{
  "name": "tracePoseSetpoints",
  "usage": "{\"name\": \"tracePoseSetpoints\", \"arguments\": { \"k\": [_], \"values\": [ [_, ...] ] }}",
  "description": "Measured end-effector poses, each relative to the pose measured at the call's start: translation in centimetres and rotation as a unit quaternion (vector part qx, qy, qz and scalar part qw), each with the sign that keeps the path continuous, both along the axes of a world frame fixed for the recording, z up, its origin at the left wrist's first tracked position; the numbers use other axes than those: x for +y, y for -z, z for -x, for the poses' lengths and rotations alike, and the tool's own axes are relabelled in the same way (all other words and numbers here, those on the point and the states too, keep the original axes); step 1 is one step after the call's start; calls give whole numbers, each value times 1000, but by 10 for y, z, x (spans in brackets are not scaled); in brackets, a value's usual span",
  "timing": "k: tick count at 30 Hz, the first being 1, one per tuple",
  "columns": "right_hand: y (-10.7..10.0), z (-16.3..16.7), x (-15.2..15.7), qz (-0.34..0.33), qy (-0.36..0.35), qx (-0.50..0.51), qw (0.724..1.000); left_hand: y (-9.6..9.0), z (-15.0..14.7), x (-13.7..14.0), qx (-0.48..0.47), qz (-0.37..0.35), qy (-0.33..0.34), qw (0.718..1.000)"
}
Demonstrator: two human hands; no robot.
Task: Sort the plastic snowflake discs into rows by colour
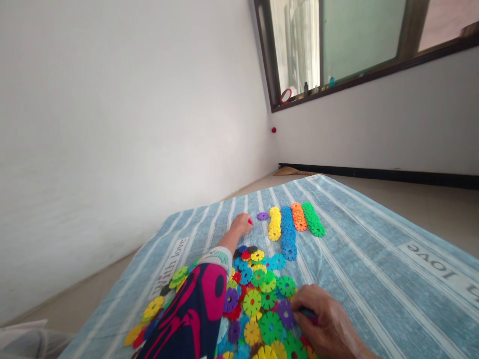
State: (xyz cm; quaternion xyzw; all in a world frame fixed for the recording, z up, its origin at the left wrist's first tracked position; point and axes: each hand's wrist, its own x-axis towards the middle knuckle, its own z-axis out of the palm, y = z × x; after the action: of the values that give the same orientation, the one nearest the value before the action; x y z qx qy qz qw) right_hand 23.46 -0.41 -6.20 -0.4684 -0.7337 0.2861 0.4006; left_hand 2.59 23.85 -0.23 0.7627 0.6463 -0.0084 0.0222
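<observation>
My left hand (242, 225) is closed near the far side of the cloth, with a small pinkish-red edge, seemingly of a notched plastic disc (250, 221), showing at its fingers. Just right of it lies a single purple disc (263, 216). Overlapping rows of yellow discs (275, 224), blue discs (288, 234), orange discs (299, 217) and green discs (313, 220) stretch side by side. Bent over the near right edge of a mixed pile of discs (252, 301), my right hand (327, 321) pinches dark blue and purple discs (308, 313), mostly hidden by its fingers.
A blue striped cloth (359, 269) covers the table. Loose discs (152, 307) lie left of my sleeve. A white wall (130, 109) rises at the left, and a window (359, 40) with small items on its sill is at the back right.
</observation>
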Motion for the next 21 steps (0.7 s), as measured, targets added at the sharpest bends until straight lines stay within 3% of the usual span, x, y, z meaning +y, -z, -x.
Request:
{"name": "tracePoseSetpoints", "arguments": {
  "k": [15, 21],
  "values": [
    [1, -1, 1, -25, -1, -3, 1000, -8, 15, 14, 31, -10, -41, 999],
    [0, -1, 1, -19, 2, -11, 1000, -8, -9, 16, 9, -37, -11, 999]
  ]
}}
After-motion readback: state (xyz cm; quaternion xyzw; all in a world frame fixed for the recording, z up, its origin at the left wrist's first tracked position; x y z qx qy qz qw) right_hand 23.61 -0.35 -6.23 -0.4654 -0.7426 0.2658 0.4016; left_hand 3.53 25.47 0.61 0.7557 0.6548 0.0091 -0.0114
